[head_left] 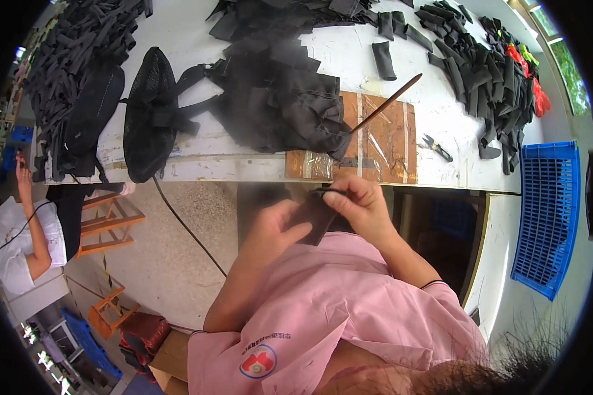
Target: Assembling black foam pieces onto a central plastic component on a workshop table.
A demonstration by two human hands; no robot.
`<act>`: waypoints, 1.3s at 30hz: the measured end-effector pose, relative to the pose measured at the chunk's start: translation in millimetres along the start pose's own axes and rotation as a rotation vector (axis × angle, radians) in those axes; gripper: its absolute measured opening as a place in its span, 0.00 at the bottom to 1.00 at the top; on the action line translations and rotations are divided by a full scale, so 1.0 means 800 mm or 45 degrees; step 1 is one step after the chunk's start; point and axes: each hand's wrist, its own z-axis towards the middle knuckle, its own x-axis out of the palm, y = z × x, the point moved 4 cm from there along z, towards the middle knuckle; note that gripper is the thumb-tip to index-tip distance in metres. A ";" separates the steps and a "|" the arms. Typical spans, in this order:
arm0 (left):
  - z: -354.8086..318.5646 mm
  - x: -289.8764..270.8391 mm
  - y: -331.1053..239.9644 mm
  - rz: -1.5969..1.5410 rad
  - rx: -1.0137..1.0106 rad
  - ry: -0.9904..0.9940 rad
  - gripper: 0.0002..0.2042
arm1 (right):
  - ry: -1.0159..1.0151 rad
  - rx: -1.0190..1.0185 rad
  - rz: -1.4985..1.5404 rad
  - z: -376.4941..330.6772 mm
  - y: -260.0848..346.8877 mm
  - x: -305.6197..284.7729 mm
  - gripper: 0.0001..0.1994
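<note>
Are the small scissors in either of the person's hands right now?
No: the small scissors lie on the white table to the right of the brown patch, while the left hand and right hand both hold a black fabric piece.

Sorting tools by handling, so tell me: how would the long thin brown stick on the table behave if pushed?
The brown stick looks straight and stiff, so it would probably slide or pivot. It seems slim and light. One end overlaps the black fabric pile, which might snag it.
</note>
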 end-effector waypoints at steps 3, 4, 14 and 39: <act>-0.005 -0.011 0.017 -0.265 -0.126 -0.072 0.06 | -0.151 0.240 0.280 0.006 -0.004 -0.019 0.06; -0.006 -0.015 0.018 -0.243 -0.088 -0.132 0.05 | -0.175 0.258 0.353 0.007 -0.008 -0.021 0.06; -0.002 -0.003 -0.017 0.380 0.147 -0.175 0.03 | -0.007 0.332 0.440 0.014 -0.021 -0.032 0.08; 0.011 0.002 0.014 -0.440 -0.064 -0.142 0.08 | -0.304 0.318 0.730 0.029 -0.045 -0.029 0.10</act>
